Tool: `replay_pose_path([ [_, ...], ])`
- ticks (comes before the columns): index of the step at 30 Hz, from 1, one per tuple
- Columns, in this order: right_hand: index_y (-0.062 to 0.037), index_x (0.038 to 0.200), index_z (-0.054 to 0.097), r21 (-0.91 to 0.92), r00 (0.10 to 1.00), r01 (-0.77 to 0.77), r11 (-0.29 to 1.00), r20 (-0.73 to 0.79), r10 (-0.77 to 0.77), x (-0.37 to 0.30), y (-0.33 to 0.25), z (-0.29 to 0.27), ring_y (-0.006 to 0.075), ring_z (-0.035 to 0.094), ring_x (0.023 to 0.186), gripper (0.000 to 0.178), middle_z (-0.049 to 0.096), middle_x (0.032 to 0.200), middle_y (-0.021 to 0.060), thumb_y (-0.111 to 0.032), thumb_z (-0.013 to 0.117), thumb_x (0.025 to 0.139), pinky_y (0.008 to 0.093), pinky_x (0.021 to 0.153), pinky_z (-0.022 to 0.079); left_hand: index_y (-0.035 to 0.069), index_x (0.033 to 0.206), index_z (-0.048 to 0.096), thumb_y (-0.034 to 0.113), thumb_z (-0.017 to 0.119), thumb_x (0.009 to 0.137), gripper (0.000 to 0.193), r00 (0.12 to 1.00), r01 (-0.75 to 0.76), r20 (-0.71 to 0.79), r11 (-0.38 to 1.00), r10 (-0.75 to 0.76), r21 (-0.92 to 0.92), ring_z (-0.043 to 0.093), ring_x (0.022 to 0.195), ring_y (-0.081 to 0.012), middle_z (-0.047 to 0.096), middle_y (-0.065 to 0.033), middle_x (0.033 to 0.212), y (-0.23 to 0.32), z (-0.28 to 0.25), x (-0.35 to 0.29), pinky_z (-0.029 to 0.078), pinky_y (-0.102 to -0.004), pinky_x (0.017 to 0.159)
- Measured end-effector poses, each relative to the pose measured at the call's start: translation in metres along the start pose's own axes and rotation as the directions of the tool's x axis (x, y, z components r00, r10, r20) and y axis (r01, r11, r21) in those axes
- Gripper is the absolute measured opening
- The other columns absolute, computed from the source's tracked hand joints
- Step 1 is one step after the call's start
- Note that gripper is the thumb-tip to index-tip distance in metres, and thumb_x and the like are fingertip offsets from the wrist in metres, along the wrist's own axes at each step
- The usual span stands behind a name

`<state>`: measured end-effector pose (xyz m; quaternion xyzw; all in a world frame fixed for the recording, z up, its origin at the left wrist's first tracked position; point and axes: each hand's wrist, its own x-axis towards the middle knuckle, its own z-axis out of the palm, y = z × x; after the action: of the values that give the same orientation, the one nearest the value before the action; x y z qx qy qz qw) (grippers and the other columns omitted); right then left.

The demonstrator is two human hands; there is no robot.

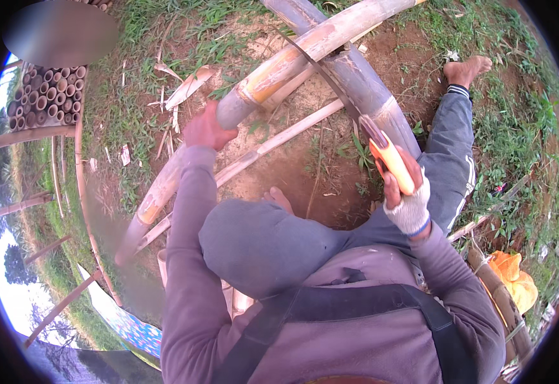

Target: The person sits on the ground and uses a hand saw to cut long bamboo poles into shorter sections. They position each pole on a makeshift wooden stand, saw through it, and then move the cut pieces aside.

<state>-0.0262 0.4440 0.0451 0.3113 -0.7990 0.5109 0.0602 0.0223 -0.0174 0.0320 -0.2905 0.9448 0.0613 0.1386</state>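
Note:
A long bamboo pole [286,67] slants from the upper right down to the lower left. My bare left hand [210,130] is closed round it, left of the middle. In a white fingerless glove, my right hand [406,195] grips the orange-yellow handle of a handsaw [396,165]. The curved dark saw blade [337,83] lies across the pole, up and right of my left hand; how deep it sits cannot be seen. Under the pole runs a thicker grey bamboo log [362,80], crossing it at an angle.
A thinner bamboo strip [279,137] lies below the pole. My bent knee [260,246] is in front of me; my other leg [455,128] stretches out right. Stacked cut bamboo pieces [49,96] are at far left. An orange cloth [513,281] lies at right, beside a log [500,307].

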Motion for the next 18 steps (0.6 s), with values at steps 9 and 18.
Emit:
replay_pose_path([
  [9, -0.0019, 0.139, 0.064, 0.024, 0.996, 0.031, 0.999, -0.088, -0.029, 0.095, -0.006, 0.055, 0.0396, 0.078, 0.1, 0.043, 0.076, 0.119, 0.0218, -0.016, 0.077, 0.1, 0.0421, 0.083, 0.061, 0.019, 0.15, 0.057, 0.049, 0.09, 0.07, 0.091, 0.999, 0.003, 0.043, 1.0, -0.004, 0.009, 0.076, 0.113, -0.0408, 0.079, -0.0199, 0.12, 0.008, -0.02, 0.012, 0.058, -0.0535, 0.1],
  [18, 0.0001, 0.145, 0.06, 0.086, 0.997, -0.002, 0.996, -0.083, 0.01, 0.076, 0.011, 0.054, 0.0337, 0.079, 0.098, 0.047, 0.076, 0.119, 0.0191, -0.018, 0.072, 0.103, 0.0416, 0.082, 0.062, 0.02, 0.149, 0.059, 0.049, 0.089, 0.07, 0.09, 0.999, -0.023, -0.039, 1.0, 0.024, 0.017, 0.077, 0.11, -0.0406, 0.079, -0.0191, 0.118, 0.011, 0.001, 0.01, 0.06, -0.0534, 0.096],
])
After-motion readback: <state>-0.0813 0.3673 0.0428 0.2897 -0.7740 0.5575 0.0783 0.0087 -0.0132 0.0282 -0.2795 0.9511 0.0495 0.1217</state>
